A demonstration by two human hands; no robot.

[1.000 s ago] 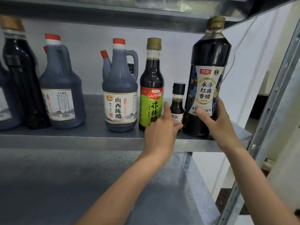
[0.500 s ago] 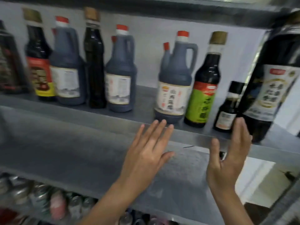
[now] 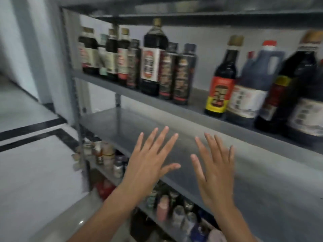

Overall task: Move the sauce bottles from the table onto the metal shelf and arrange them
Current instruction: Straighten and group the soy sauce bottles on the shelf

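Dark sauce bottles stand in a row on the upper board of the grey metal shelf (image 3: 174, 106). At the left is a tight group of several slim bottles (image 3: 132, 63). Further right stand a red-and-yellow-labelled bottle (image 3: 221, 81), a red-capped jug (image 3: 253, 84) and a large dark bottle (image 3: 300, 95). My left hand (image 3: 148, 165) and my right hand (image 3: 215, 170) hover below that board, in front of the bare middle board. Both have fingers spread straight and hold nothing. The picture is motion-blurred.
The middle board (image 3: 262, 175) carries nothing that I can see. Lower boards hold several small jars and cans (image 3: 111, 159). A grey upright post (image 3: 75, 102) marks the shelf's left end, with pale tiled floor (image 3: 31, 172) beyond it.
Both hands let go of the bottles at the right end and dropped below the upper board, fingers spread. The view swung left, bringing the shelf's left end and the floor into sight.
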